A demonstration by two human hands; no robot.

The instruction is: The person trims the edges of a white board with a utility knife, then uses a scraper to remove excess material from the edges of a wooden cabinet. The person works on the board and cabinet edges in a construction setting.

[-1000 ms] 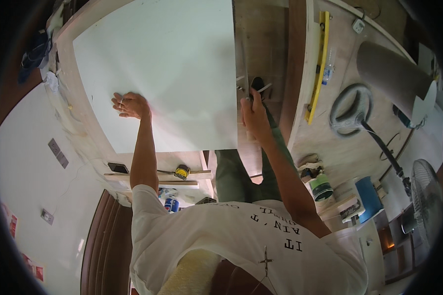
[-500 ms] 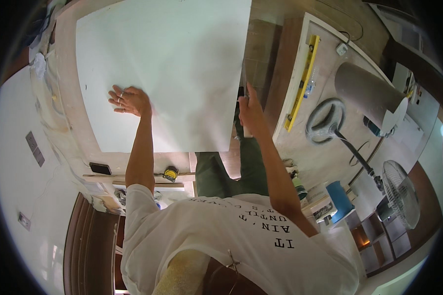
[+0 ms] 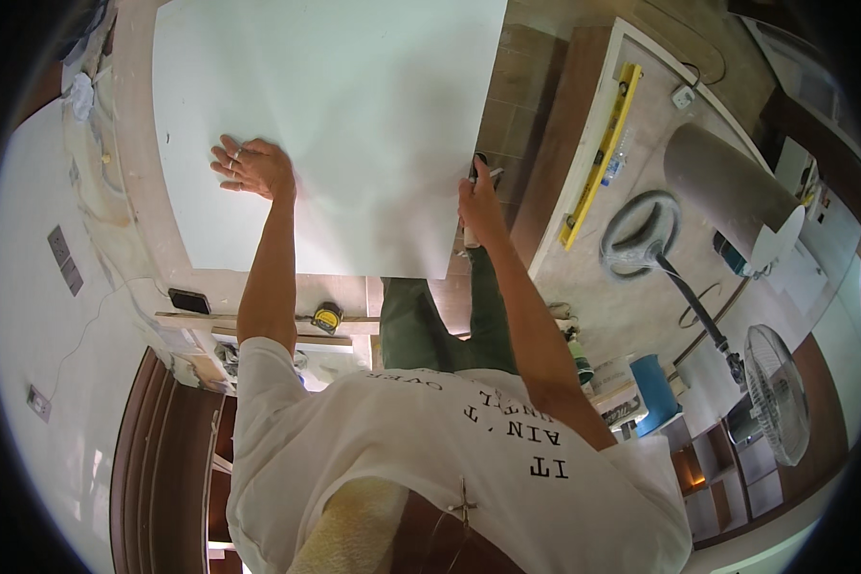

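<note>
A large white sheet (image 3: 335,115) lies flat on a pale work surface in front of me. My left hand (image 3: 255,168) rests on its left part, palm down with fingers spread, a ring on one finger. At the sheet's right edge, my right hand (image 3: 482,205) is closed round a hand tool with a pale handle (image 3: 471,236). A dark part of the tool shows above the fist; its exact kind cannot be made out. Below the sheet's near edge are a yellow and black tape measure (image 3: 327,318) and a dark phone (image 3: 189,301).
To the right, a pale panel with a raised rim holds a yellow spirit level (image 3: 600,158), a clear bottle (image 3: 616,159), a grey roll (image 3: 727,182) and a round stand base (image 3: 641,234). A fan (image 3: 778,394) and a blue object (image 3: 655,395) are lower right.
The whole view has shifted slightly. My right hand stays at the sheet's right edge, but the tool's position has changed: a dark part now shows above the fist. My left hand stays flat.
</note>
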